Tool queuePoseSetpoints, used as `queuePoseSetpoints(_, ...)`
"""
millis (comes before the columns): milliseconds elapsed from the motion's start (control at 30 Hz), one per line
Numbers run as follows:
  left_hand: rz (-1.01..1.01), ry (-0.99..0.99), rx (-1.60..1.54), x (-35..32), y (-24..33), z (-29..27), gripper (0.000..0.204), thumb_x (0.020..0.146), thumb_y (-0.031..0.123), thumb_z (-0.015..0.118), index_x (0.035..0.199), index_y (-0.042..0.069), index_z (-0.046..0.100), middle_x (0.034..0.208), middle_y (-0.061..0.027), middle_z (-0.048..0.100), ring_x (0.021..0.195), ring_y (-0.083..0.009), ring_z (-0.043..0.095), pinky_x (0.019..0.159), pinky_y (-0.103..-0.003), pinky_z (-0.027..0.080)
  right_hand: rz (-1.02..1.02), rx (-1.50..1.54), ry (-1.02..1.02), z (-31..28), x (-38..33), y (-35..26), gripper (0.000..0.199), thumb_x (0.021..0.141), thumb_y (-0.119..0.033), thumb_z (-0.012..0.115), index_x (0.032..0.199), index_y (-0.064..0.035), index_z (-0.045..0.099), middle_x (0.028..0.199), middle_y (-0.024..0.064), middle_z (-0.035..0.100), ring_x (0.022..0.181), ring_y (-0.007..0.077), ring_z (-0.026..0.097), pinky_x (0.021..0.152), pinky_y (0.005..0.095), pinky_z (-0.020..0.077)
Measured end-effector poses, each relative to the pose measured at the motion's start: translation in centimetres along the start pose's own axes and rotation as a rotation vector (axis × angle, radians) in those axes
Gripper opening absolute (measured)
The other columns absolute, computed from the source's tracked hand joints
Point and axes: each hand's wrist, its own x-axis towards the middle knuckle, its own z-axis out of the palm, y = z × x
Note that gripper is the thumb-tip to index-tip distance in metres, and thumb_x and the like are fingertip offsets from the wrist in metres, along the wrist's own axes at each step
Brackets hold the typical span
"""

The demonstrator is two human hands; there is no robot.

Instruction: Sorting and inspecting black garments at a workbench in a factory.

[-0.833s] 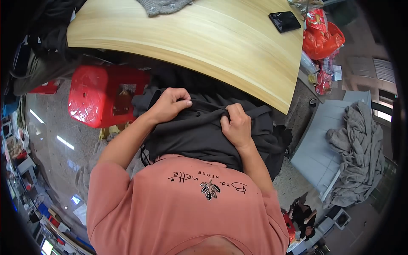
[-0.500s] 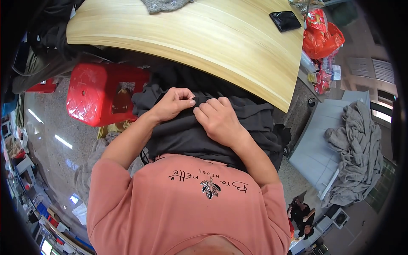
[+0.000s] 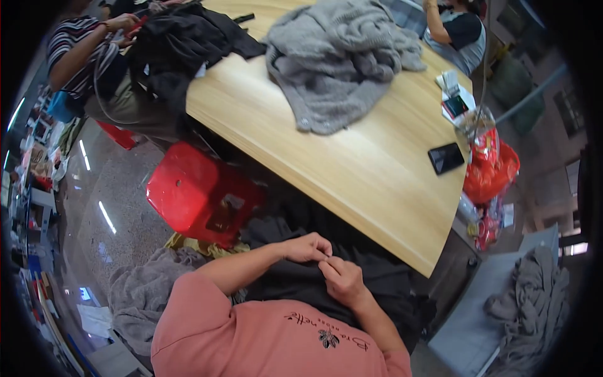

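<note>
Dark grey cloth point(image 3: 286, 283) lies bunched across my lap, below the table's front edge. Just above it my left hand point(image 3: 305, 247) is closed, its thumb and forefinger pinched together. The fingertips of my right hand point(image 3: 343, 280) meet it from the right, also in a pinch. Between the two sets of fingertips is a tiny dark spot, too small to name. Whether the cloth itself is caught in the fingers cannot be made out.
The wooden table point(image 3: 377, 188) holds a grey knitted garment point(image 3: 339, 56), a black phone point(image 3: 446, 158) and black clothing point(image 3: 188, 47). A red stool point(image 3: 188, 188) stands left. Grey knitwear point(image 3: 147, 292) lies beside me, more point(image 3: 527, 308) at right. Two people point(image 3: 78, 50) point(image 3: 455, 31) sit across.
The view has tilted up and turned, showing more of the table and two people. My hands have come closer together, fingertips meeting; earlier they gripped a fold of the dark cloth.
</note>
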Motion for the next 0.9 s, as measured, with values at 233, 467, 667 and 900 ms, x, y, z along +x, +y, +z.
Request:
queuePoseSetpoints(233, -0.041, -0.014, -0.019, 0.5, -0.1, -0.8, 0.008, 0.076, 0.009, 0.062, 0.075, 0.002, 0.060, 0.066, 0.0051, 0.055, 0.062, -0.0026, 0.046, 0.055, -0.019, 0.037, 0.012, -0.130, -0.031, 0.4, -0.1, 0.3, 0.009, 0.066, -0.002, 0.055, 0.073, -0.0066, 0.052, 0.066, 0.0063, 0.051, 0.050, 0.0212, 0.052, 0.046, 0.0315, 0.0424)
queuePoseSetpoints(467, -0.050, 0.057, -0.106, -0.3, -0.6, -0.5, 0.005, 0.078, 0.006, 0.063, 0.079, 0.001, 0.061, 0.070, 0.0043, 0.056, 0.065, -0.0015, 0.047, 0.057, -0.017, 0.038, 0.191, -0.044, -0.114, 0.2, -0.3, 0.5, 0.021, 0.062, 0.003, 0.055, 0.080, -0.0063, 0.058, 0.074, 0.0070, 0.054, 0.058, 0.0251, 0.056, 0.050, 0.0329, 0.0455)
queuePoseSetpoints(667, 0.030, 0.133, -0.057, -1.3, -1.4, 0.1, 0.005, 0.078, 0.002, 0.062, 0.082, 0.000, 0.062, 0.074, 0.0023, 0.059, 0.069, -0.0023, 0.050, 0.061, -0.017, 0.041, 0.366, 0.125, -0.176, 0.4, -0.2, 0.5, 0.029, 0.060, 0.006, 0.053, 0.085, -0.0067, 0.059, 0.093, 0.0098, 0.056, 0.073, 0.0288, 0.060, 0.060, 0.0341, 0.0496)
queuePoseSetpoints(900, 0.023, 0.173, -0.155, -1.3, -1.0, 0.4, 0.006, 0.076, 0.001, 0.062, 0.082, -0.001, 0.063, 0.072, 0.0002, 0.061, 0.067, -0.0038, 0.052, 0.060, -0.019, 0.043, 0.462, 0.461, -0.084, 1.3, -0.7, 2.5, 0.024, 0.058, 0.004, 0.053, 0.079, -0.0033, 0.060, 0.084, 0.0120, 0.059, 0.071, 0.0288, 0.060, 0.061, 0.0345, 0.0474)
